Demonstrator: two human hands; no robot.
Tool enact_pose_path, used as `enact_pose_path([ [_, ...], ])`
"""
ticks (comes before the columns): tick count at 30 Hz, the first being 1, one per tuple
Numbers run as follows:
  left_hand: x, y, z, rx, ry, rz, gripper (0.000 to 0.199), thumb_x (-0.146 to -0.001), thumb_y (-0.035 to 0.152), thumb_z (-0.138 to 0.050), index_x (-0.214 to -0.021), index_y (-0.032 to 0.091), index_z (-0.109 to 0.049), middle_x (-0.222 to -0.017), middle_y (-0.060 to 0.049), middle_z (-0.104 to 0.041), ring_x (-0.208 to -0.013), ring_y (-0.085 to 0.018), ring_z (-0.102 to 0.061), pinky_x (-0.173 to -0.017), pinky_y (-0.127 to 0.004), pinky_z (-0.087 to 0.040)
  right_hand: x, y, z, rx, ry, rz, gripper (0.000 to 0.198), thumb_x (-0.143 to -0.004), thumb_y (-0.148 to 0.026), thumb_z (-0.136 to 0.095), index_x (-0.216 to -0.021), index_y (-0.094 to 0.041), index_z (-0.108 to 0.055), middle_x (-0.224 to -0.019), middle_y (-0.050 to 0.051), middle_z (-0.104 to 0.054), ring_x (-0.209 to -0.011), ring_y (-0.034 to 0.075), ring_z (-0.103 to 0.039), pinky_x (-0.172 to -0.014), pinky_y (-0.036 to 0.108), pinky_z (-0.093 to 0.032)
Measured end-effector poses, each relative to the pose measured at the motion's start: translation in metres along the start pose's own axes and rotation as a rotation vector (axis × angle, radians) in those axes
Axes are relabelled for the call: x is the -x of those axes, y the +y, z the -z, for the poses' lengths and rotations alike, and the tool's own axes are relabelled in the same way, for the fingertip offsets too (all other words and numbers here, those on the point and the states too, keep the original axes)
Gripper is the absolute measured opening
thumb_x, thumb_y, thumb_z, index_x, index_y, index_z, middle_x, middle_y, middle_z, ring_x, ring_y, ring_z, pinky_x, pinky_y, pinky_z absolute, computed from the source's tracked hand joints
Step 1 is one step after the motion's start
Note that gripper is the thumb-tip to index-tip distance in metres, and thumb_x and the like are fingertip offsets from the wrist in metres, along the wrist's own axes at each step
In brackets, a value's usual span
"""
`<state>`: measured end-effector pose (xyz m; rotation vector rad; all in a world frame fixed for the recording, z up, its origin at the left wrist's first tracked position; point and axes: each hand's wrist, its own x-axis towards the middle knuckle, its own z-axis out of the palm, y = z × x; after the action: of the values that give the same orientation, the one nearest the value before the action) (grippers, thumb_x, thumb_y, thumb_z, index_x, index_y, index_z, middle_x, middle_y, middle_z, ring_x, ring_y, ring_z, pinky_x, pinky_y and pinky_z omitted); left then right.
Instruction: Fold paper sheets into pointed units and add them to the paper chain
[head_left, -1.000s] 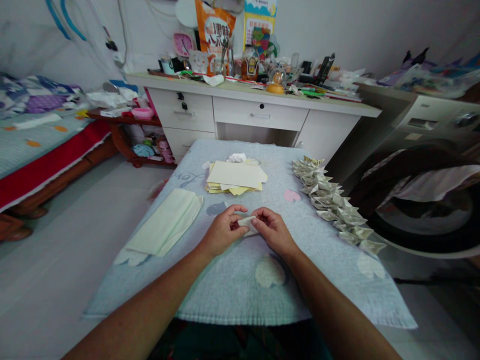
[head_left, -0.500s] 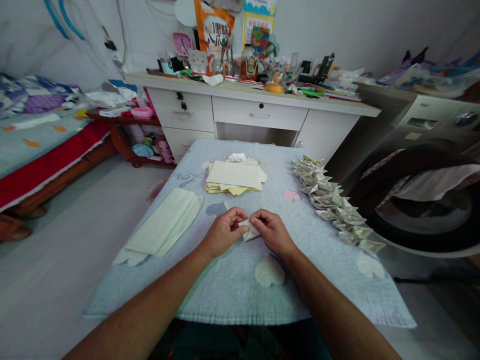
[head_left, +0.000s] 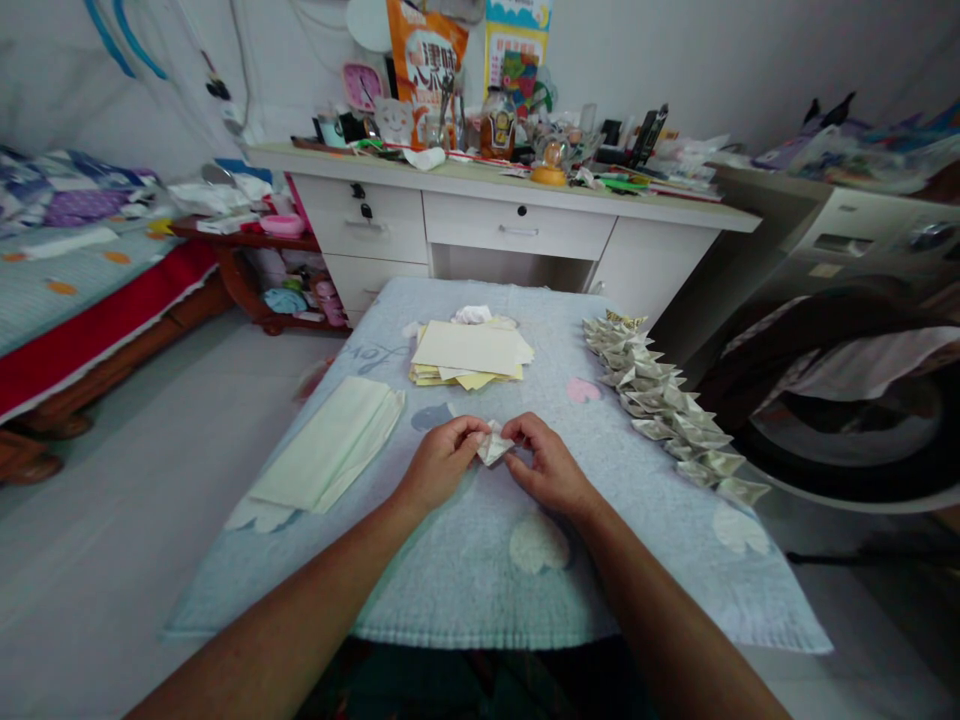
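Observation:
Between my two hands is a small piece of folded white paper [head_left: 493,446], standing partly raised with creased, pointed faces. My left hand [head_left: 442,460] pinches its left side between thumb and fingers. At the right side, my right hand [head_left: 546,462] has its index fingertip on the paper's upper edge and its thumb lower down by the near corner; the grip is looser there. To the left lies a stack of pale green paper sheets [head_left: 330,440]. Beyond my hands sits a pile of cream and yellow paper [head_left: 469,348]. Rows of folded paper boats [head_left: 660,400] stand along the right.
A light blue patterned cloth [head_left: 450,580] covers the table. Behind it is a white desk [head_left: 517,225] crowded with jars, a snack bag and a pink clock [head_left: 363,86]. A washing machine [head_left: 840,300] stands right; a bed [head_left: 97,290] is at the left.
The folded paper has turned from lying flatter to a more raised, opened shape. My right thumb has come off its top and moved down, apart from the index finger.

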<state>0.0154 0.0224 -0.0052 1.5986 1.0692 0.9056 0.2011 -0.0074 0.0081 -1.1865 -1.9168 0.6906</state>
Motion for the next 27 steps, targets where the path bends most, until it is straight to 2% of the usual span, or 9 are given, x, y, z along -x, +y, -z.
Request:
enact_pose_path([
  [5,0.0032,0.0073,0.0032,-0.101,-0.043,-0.072,0.026,-0.081,0.017,-0.048,-0.102,0.017,-0.064,-0.091,-0.003,-0.068,-0.083,-0.017,-0.061,-0.077,-0.028,-0.046,-0.0003,0.0035,0.0022,0.052,0.017,-0.04,0.022,-0.074,-0.012,-0.055,-0.094,-0.02,-0.056,-0.092,0.004,-0.057,-0.088,0.018,-0.052,-0.082,0.031,-0.04],
  [10,0.0059,0.0091,0.0013,-0.4,-0.077,-0.196,0.031,-0.076,0.011,-0.053,-0.105,0.019,-0.062,-0.104,-0.005,-0.067,-0.097,-0.021,-0.058,-0.088,-0.035,-0.043,0.0009,0.0052,0.0038,0.161,-0.001,-0.054,0.023,-0.071,-0.01,-0.055,-0.092,-0.019,-0.058,-0.089,0.003,-0.059,-0.086,0.019,-0.051,-0.081,0.031,-0.038],
  [16,0.0084,0.0085,-0.0015,-0.569,-0.099,-0.312,0.018,-0.08,0.01,-0.052,-0.094,0.018,-0.058,-0.096,-0.005,-0.063,-0.095,-0.021,-0.053,-0.087,-0.037,-0.041,0.0033,0.0092,0.0004,0.342,-0.045,-0.072,0.026,-0.068,-0.01,-0.054,-0.092,-0.02,-0.06,-0.088,0.003,-0.06,-0.087,0.021,-0.048,-0.079,0.032,-0.033],
  [19,0.0083,0.0062,-0.0011,-0.609,-0.088,-0.352,0.014,-0.08,0.011,-0.054,-0.091,0.019,-0.059,-0.098,-0.005,-0.059,-0.098,-0.021,-0.051,-0.089,-0.036,-0.04,0.0036,0.0089,-0.0003,0.393,-0.073,-0.07,0.022,-0.07,-0.012,-0.055,-0.089,-0.02,-0.061,-0.088,0.004,-0.059,-0.088,0.021,-0.047,-0.079,0.033,-0.032],
  [23,0.0075,0.0055,0.0006,-0.651,-0.061,-0.338,0.013,-0.08,0.013,-0.057,-0.089,0.019,-0.063,-0.096,-0.005,-0.057,-0.095,-0.021,-0.051,-0.085,-0.035,-0.041,0.0034,0.0074,-0.0006,0.425,-0.099,-0.06,0.019,-0.073,-0.013,-0.057,-0.09,-0.02,-0.063,-0.09,0.005,-0.057,-0.09,0.022,-0.045,-0.08,0.034,-0.031],
  [27,0.0059,0.0055,0.0025,-0.665,-0.117,-0.338,0.009,-0.081,0.013,-0.058,-0.085,0.019,-0.064,-0.087,-0.003,-0.06,-0.087,-0.019,-0.054,-0.08,-0.033,-0.041,0.0034,0.0087,-0.0019,0.407,-0.128,0.0,0.019,-0.076,-0.014,-0.061,-0.093,-0.021,-0.065,-0.094,0.005,-0.058,-0.092,0.021,-0.045,-0.082,0.034,-0.032],
])
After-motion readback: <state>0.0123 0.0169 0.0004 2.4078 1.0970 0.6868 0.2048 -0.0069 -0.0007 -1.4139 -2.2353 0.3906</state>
